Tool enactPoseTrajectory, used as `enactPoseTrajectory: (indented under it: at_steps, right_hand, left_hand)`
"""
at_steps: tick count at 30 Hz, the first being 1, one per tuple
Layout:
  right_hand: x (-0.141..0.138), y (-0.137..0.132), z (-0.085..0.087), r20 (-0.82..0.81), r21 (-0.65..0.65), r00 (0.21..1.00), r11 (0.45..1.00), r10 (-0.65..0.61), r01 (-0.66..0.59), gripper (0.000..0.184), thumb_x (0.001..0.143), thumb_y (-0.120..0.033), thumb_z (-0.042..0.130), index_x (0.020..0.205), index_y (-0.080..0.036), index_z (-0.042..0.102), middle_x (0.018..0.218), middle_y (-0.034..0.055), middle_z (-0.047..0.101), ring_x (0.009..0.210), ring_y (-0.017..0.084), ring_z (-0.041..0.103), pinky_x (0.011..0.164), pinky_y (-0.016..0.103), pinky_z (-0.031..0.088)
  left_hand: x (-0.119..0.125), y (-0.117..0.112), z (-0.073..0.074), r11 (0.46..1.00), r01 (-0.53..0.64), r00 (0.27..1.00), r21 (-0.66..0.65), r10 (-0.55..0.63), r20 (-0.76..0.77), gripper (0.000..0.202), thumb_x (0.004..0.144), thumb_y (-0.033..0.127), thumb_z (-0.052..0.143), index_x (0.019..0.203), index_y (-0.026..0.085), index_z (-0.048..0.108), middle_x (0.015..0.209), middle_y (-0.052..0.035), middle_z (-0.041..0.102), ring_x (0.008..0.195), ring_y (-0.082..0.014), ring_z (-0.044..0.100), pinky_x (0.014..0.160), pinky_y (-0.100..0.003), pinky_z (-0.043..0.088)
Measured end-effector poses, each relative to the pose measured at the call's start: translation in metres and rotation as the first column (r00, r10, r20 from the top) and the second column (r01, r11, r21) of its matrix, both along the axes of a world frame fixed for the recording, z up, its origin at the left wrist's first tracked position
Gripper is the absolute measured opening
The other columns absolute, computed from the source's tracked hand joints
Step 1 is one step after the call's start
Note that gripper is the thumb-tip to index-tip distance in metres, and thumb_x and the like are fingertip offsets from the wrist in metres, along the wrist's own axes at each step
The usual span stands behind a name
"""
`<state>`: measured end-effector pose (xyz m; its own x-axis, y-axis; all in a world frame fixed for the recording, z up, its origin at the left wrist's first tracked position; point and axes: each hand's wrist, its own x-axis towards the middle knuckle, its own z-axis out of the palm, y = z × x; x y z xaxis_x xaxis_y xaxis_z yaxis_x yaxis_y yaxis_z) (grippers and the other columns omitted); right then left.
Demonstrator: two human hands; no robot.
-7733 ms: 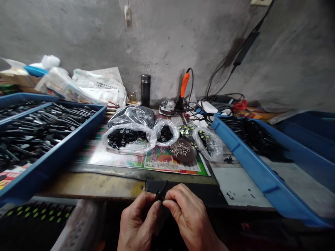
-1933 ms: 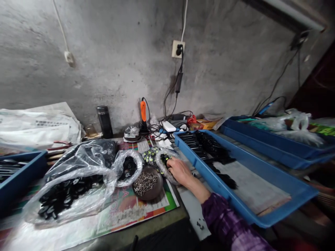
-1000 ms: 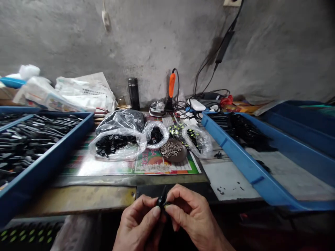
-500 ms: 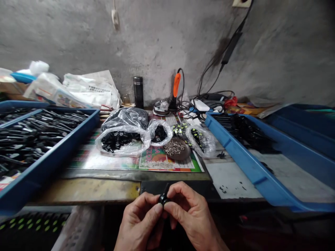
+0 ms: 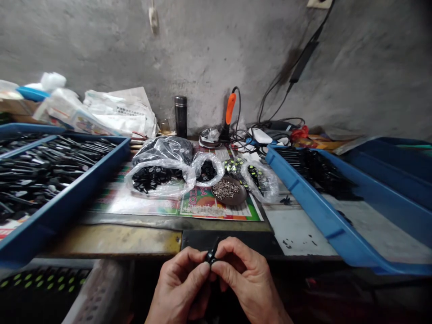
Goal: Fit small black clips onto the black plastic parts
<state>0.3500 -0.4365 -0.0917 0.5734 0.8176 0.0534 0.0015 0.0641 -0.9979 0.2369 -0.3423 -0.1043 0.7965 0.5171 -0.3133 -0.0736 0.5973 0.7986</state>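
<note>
The left hand [image 5: 178,283] and right hand [image 5: 246,279] share one small black plastic piece [image 5: 212,256]. Beyond them lie five plastic bags [image 5: 158,177], one dish of screws [image 5: 225,190], one flask [image 5: 181,116] and one soldering iron [image 5: 230,109]. Two blue trays [image 5: 67,191] sit left of the hands, two blue trays [image 5: 324,216] right.

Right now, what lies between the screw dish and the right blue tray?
In the head view, a clear plastic bag of green-dotted black parts lies between the dish and blue tray, plus a small black piece on the bench.
</note>
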Motion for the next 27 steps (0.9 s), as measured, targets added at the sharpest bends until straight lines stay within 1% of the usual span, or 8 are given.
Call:
enactPoseTrajectory:
  at_steps: [6,13,18,23,27]
  right_hand:
    - [0.0004,-0.0005,-0.0027,0.022,0.015,1.0,1.0,-0.007,0.007,0.009,0.082,-0.018,0.069,0.077,-0.018,0.062,0.069,-0.0026,0.059,0.058,0.01,0.055,0.051,0.016,0.045]
    - [0.0021,-0.0004,-0.0008,-0.085,0.003,0.995,0.999,0.05,-0.05,0.015,0.081,-0.023,0.074,0.078,-0.017,0.061,0.065,-0.0034,0.061,0.053,0.008,0.052,0.051,0.015,0.043]
    - [-0.0003,0.0005,-0.0033,-0.105,0.012,0.993,0.999,0.045,-0.044,0.02,0.081,-0.027,0.077,0.079,-0.017,0.06,0.064,-0.0032,0.06,0.052,0.008,0.052,0.049,0.015,0.044]
    - [-0.0013,0.0022,-0.007,-0.148,0.082,0.987,0.995,0.063,-0.051,0.027,0.083,-0.03,0.076,0.08,-0.018,0.052,0.065,-0.0045,0.059,0.05,0.007,0.053,0.045,0.014,0.044]
    - [0.0006,0.0051,-0.0061,-0.23,0.111,0.969,0.991,0.094,-0.07,0.033,0.08,-0.025,0.079,0.084,-0.02,0.047,0.07,-0.0055,0.059,0.056,0.009,0.059,0.045,0.014,0.048]
  left_hand:
    - [-0.0005,0.0006,-0.0024,1.0,-0.007,1.0,0.027,0.007,0.016,0.041,0.066,0.047,0.086,0.081,0.015,0.066,0.059,0.0017,0.065,0.034,-0.001,0.041,0.033,-0.012,0.03]
    - [-0.002,-0.0001,-0.0033,1.0,-0.002,1.0,0.029,0.002,-0.006,0.04,0.067,0.047,0.086,0.081,0.015,0.066,0.059,0.0008,0.066,0.033,-0.0014,0.041,0.033,-0.012,0.03]
    - [-0.0033,0.0002,-0.0031,0.999,-0.004,1.0,0.035,0.005,-0.016,0.041,0.066,0.048,0.085,0.079,0.015,0.066,0.058,0.0008,0.065,0.034,-0.0018,0.041,0.033,-0.012,0.03]
    - [-0.0044,0.002,-0.0046,0.998,0.038,0.999,0.04,-0.038,-0.016,0.039,0.07,0.047,0.083,0.08,0.014,0.065,0.055,-0.0004,0.065,0.035,-0.002,0.039,0.034,-0.013,0.03]
    - [-0.0049,0.0025,-0.004,0.999,0.036,0.999,0.025,-0.036,-0.014,0.039,0.069,0.048,0.084,0.077,0.015,0.064,0.056,-0.0005,0.065,0.035,-0.002,0.038,0.034,-0.013,0.029]
